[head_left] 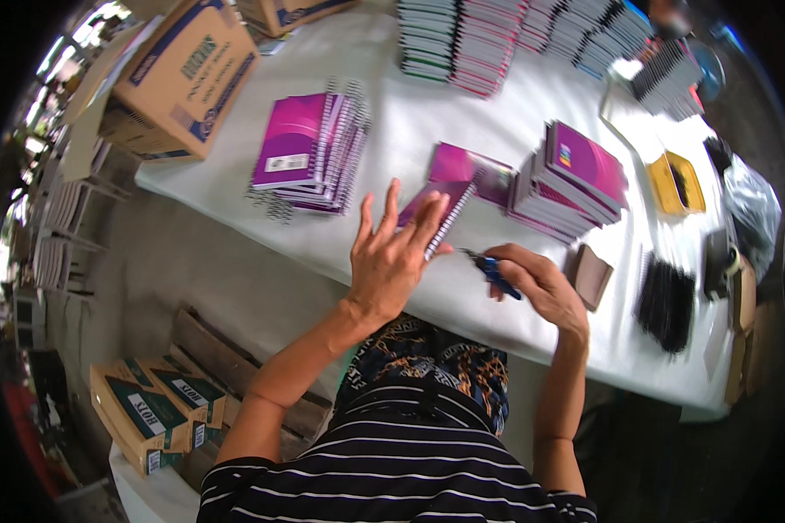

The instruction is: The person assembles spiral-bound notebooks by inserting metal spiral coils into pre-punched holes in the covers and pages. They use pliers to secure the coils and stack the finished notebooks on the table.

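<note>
Purple spiral notebook [439, 212] under spread-fingered left hand [391, 260], right hand [536, 283] closed around blue-handled pliers [494, 272]

Cardboard boxes [181, 83], yellow tray [674, 183]

At the lower centre of the frame, the person wears a black short-sleeved shirt [392, 471] with thin white horizontal stripes. Above it shows a dark patterned garment [436, 353] in blue, orange and white. Both forearms are bare.
</note>
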The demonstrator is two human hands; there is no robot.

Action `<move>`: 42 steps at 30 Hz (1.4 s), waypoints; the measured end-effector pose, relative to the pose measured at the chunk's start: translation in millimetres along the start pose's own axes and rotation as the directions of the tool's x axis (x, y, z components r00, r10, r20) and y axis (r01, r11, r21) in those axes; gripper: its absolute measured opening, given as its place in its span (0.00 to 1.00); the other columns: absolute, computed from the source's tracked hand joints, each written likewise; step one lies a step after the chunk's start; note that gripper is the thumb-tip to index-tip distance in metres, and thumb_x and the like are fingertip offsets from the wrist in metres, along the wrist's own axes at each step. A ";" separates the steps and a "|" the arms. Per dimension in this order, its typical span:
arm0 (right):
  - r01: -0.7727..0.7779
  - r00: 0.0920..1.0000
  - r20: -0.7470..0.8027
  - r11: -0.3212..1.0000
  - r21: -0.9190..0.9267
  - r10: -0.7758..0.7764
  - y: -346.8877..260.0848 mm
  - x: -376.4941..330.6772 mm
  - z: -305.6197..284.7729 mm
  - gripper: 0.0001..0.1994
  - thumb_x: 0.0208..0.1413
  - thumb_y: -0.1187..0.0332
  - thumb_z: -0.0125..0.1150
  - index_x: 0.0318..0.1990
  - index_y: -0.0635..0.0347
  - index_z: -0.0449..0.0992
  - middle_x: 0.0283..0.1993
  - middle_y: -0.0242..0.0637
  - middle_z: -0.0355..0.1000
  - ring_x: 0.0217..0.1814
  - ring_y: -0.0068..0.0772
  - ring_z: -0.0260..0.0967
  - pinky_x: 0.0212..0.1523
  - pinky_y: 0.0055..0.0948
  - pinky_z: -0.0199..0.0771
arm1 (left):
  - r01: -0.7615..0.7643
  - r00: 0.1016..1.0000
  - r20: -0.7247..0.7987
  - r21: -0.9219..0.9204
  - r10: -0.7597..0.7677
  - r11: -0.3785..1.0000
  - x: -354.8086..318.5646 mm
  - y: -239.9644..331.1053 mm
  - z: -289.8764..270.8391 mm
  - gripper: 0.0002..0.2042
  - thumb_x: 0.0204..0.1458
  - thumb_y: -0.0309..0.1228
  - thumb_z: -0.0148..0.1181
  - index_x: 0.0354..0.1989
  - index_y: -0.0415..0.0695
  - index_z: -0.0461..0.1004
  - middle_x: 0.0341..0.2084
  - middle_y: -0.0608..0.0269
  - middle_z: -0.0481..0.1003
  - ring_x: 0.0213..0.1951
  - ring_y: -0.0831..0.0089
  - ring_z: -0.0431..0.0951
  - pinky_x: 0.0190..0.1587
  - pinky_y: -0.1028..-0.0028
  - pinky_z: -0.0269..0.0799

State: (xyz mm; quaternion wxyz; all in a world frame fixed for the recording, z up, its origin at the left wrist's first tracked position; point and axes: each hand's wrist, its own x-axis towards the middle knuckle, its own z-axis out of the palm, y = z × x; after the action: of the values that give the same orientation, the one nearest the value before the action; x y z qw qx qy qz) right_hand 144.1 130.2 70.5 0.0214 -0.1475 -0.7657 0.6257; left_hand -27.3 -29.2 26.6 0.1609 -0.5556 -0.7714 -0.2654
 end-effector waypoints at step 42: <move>0.534 0.681 -0.426 0.802 -0.269 -0.596 -43.4 149.1 125.7 0.30 0.53 0.87 0.53 0.64 0.63 0.57 0.65 0.57 0.56 0.68 0.53 0.55 0.65 0.39 0.57 | 0.749 0.586 0.616 -0.659 -0.526 0.063 100.8 -213.9 -89.6 0.34 0.63 0.48 0.50 0.66 0.32 0.51 0.62 0.47 0.61 0.61 0.68 0.64 0.61 0.69 0.63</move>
State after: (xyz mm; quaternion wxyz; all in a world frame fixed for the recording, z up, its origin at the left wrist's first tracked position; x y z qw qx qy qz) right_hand -34.4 40.7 62.6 0.3980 -0.0585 -0.7788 0.4813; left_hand -266.4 -55.9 104.3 -0.3741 -0.1720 -0.6804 -0.6062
